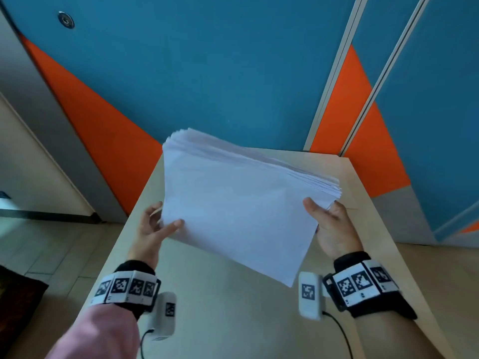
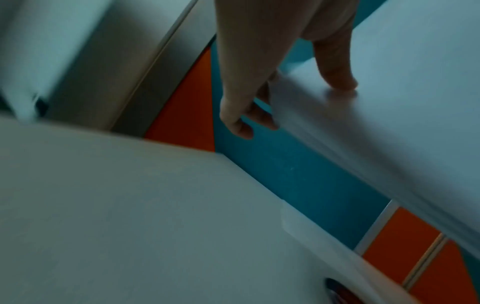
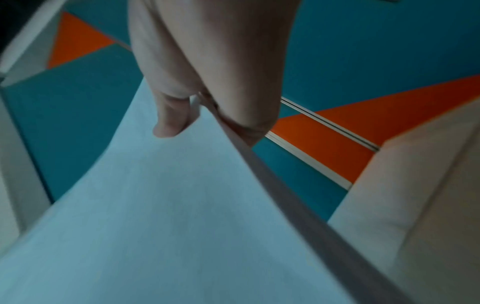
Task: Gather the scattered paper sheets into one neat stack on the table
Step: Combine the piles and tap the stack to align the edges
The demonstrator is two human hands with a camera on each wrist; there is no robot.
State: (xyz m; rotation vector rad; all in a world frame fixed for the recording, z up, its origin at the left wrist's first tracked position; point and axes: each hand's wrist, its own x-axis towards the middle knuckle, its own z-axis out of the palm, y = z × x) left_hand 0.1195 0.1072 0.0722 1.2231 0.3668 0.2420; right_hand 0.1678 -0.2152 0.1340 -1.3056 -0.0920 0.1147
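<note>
A thick stack of white paper sheets (image 1: 233, 203) is lifted and tilted above the light wooden table (image 1: 233, 320). My left hand (image 1: 155, 224) holds the stack's left edge, thumb on the top sheet and fingers behind. My right hand (image 1: 329, 224) grips the right edge, thumb on top and fingers underneath. The far edges of the sheets are fanned slightly and do not line up. In the left wrist view my thumb (image 2: 337, 76) presses the paper stack (image 2: 402, 123). In the right wrist view my thumb (image 3: 168, 123) lies on the top sheet of the stack (image 3: 168, 216).
The table stands against a blue and orange wall (image 1: 233, 73) with pale vertical strips (image 1: 337, 73). Tiled floor (image 1: 51, 250) lies to the left, with a dark mat (image 1: 18, 294) at the lower left. Cables trail from the wrist cameras over the near table surface.
</note>
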